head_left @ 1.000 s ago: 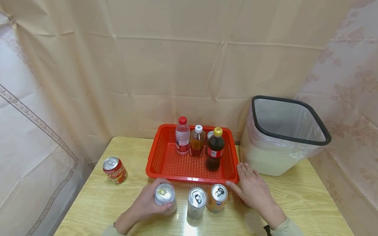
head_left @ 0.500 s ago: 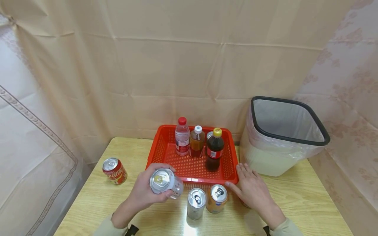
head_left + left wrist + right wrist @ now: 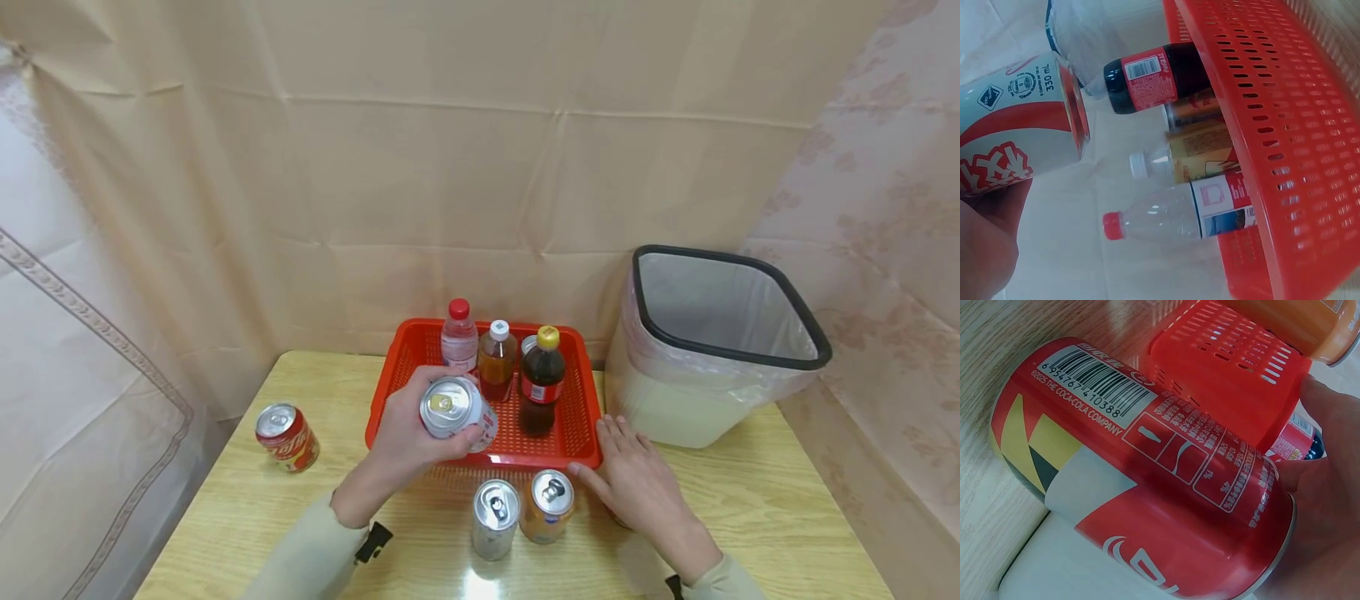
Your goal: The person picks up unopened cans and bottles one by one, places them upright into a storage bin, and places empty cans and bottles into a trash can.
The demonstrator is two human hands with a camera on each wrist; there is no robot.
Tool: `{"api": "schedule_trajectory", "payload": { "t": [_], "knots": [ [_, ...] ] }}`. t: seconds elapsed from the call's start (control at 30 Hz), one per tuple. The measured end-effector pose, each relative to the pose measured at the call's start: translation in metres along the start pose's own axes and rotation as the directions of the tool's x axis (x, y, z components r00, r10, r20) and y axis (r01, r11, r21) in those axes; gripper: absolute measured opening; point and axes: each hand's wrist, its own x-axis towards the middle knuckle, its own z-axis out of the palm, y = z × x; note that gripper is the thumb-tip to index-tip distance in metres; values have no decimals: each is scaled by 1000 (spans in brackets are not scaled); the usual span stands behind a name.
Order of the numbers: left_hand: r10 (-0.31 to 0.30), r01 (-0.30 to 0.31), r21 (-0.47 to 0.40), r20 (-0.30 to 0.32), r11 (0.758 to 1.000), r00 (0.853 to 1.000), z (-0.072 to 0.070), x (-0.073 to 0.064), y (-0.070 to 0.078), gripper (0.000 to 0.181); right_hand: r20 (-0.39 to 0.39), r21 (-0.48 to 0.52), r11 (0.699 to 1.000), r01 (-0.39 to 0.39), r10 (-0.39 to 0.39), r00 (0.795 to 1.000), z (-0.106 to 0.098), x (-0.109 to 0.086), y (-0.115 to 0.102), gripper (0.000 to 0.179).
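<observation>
My left hand grips a white and red drink can, tilted, above the front left part of the red plastic basket. In the left wrist view this can hangs beside the basket's bottles, clear of them. At the basket's front right corner lies my right hand, its fingers straight. Below that hand stands a red Coca-Cola can, mostly hidden in the head view. An orange can and a silver can stand between the hands, in front of the basket.
Inside the basket stand a clear red-capped bottle, a white-capped amber bottle, a dark yellow-capped cola bottle and a partly hidden can. Another red can is at left. A lined bin stands at right.
My left hand has lifted the white and red can off the table and carried it forward and right, over the basket, tilting it. My right hand stays in place.
</observation>
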Motion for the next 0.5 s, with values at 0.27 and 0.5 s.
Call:
{"api": "schedule_trajectory", "payload": {
  "t": [0.27, 0.5],
  "knots": [
    [-92, 95, 98, -37, 991, 995, 23, 19, -16, 54, 3, 8, 1000, -4, 4, 1000, -1, -1, 0, 83],
    [-240, 241, 151, -28, 959, 970, 45, 30, -39, 55, 7, 21, 1000, -8, 8, 1000, -1, 0, -1, 83]
  ]
}}
